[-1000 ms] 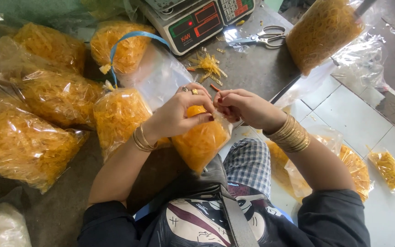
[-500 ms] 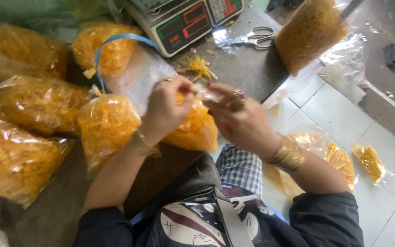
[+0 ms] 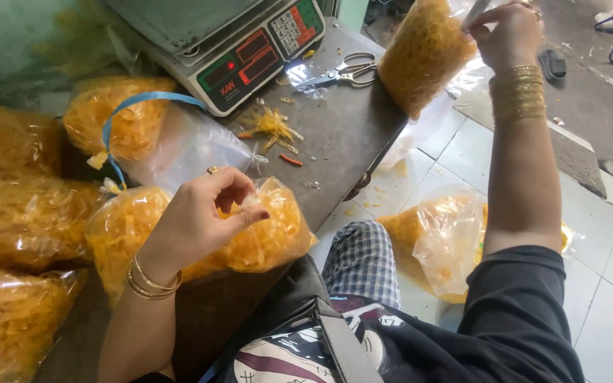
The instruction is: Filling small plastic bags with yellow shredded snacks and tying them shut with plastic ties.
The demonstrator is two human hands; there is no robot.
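My left hand (image 3: 203, 216) pinches the knotted top of a small clear bag of yellow snack strips (image 3: 272, 234) lying on the dark metal table (image 3: 352, 135). My right hand (image 3: 509, 32) is stretched out to the upper right and grips the neck of a bigger clear bag of the same yellow strips (image 3: 423, 53), held up beyond the table's edge. Gold bangles sit on both wrists.
A digital weighing scale (image 3: 239, 50) stands at the table's back, scissors (image 3: 342, 71) beside it. Several filled bags (image 3: 26, 220) pile up on the left, one with a blue strap (image 3: 133, 106). More bags (image 3: 441, 241) lie on the tiled floor by my knee.
My right hand has left the small bag and reached up to the right, taking hold of the bigger bag. My left hand stays on the small bag, which now rests on the table.
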